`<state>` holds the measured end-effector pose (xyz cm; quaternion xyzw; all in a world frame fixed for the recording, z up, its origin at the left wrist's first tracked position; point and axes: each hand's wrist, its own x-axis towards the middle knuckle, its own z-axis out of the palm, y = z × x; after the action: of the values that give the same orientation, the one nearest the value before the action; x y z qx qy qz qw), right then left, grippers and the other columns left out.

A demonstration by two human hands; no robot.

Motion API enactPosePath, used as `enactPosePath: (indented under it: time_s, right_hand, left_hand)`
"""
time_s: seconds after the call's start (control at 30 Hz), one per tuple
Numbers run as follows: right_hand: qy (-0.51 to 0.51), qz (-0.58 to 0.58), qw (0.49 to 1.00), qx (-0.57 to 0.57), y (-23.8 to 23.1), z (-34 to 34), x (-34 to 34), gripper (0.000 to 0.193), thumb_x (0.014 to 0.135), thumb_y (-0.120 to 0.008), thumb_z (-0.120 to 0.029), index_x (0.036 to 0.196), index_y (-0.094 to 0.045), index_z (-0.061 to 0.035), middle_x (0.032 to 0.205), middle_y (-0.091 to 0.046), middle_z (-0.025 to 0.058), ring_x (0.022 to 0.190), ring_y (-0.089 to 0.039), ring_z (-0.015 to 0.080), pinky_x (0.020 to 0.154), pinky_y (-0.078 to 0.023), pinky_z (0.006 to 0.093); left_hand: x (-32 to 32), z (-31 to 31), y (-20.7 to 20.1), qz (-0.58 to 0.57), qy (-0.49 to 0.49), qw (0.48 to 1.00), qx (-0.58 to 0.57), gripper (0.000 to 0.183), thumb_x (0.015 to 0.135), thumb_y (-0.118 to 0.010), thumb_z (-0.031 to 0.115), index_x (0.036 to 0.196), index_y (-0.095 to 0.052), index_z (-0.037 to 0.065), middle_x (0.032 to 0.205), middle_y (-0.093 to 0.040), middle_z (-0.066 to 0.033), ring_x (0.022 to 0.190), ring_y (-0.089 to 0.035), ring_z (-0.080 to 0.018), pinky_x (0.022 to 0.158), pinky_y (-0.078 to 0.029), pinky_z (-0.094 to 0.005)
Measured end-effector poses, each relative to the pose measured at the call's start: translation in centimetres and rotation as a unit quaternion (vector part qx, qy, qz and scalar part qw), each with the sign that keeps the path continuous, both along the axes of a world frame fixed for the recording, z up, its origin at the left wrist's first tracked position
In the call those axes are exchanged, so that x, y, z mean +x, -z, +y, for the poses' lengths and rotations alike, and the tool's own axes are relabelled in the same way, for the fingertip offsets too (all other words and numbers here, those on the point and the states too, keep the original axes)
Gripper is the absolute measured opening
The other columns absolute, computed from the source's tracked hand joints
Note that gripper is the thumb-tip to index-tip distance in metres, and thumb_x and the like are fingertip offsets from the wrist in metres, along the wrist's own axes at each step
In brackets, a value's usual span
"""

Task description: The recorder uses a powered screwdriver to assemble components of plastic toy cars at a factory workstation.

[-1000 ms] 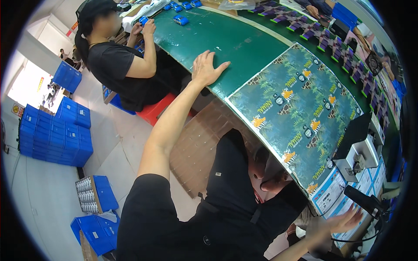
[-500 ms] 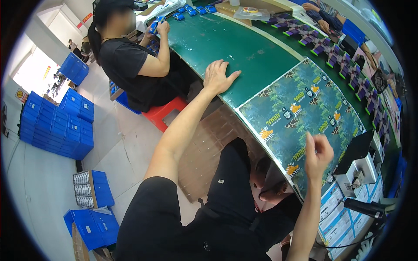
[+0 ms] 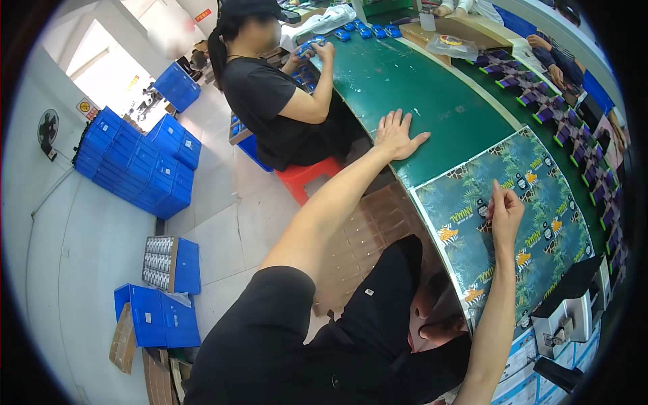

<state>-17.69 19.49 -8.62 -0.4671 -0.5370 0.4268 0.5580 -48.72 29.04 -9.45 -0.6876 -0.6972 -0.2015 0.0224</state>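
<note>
My left hand (image 3: 399, 137) rests on the near edge of the green tabletop (image 3: 445, 101), fingers spread, holding nothing. A glossy sheet (image 3: 439, 196) with a jungle and animal print lies on the table to its right. Over the middle of that sheet is my right hand (image 3: 506, 214), its fingers curled and the thumb and forefinger brought together. Whatever may be between those fingers is hidden or too small to name.
A silver-and-black device (image 3: 563, 317) stands right of the sheet. Beyond, purple-and-green parts (image 3: 550, 104) line a belt. At left, a seated co-worker (image 3: 270, 101) holds a blue toy car (image 3: 310, 46). Blue crates (image 3: 135, 162) stand on the floor.
The view has swung left, so the table and co-worker appear farther right. My right hand has moved farther up over the printed sheet. My left hand stays flat on the green table.
</note>
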Motion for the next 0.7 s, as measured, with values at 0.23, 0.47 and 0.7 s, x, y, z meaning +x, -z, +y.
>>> enactPosePath:
  time_s: [0.23, 0.47, 0.7]
  right_hand:
    - [0.112, -0.002, 0.99, 0.085, 0.4, 0.3, 1.3, 0.024, 0.098, -0.062, -0.026, 0.102, -0.064, -0.0022, 0.092, -0.065, 0.0075, 0.08, -0.062, 0.0117, 0.063, -0.05, 0.0241]
    - [0.197, -0.251, 0.892, 0.321, -2.1, -0.5, 1.8, 0.041, 0.087, -0.069, -0.017, 0.125, -0.062, -0.0038, 0.143, -0.051, 0.0156, 0.136, -0.042, 0.0365, 0.111, -0.032, 0.0457]
    - [0.174, -0.375, 0.862, 0.292, -2.0, -0.4, 1.8, 0.018, 0.085, -0.071, -0.012, 0.099, -0.071, -0.0011, 0.122, -0.067, 0.0086, 0.134, -0.045, 0.0346, 0.111, -0.031, 0.047]
  left_hand:
    - [19.7, 1.4, 0.0, -0.259, 0.102, 0.938, 0.205, 0.06, 0.089, -0.064, 0.047, 0.121, -0.057, -0.003, 0.127, -0.056, -0.0247, 0.119, -0.052, -0.0398, 0.103, -0.039, -0.0475]
    - [32.1, 0.3, 1.9, -0.597, 0.259, 0.747, 0.133, 0.038, 0.096, -0.058, 0.027, 0.122, -0.052, 0.0, 0.114, -0.06, -0.0178, 0.099, -0.061, -0.0305, 0.084, -0.05, -0.0383]
    - [30.8, 0.2, -0.3, -0.595, 0.251, 0.76, 0.065, 0.024, 0.09, -0.064, 0.021, 0.095, -0.061, -0.003, 0.086, -0.067, -0.0192, 0.077, -0.065, -0.035, 0.067, -0.05, -0.0416]
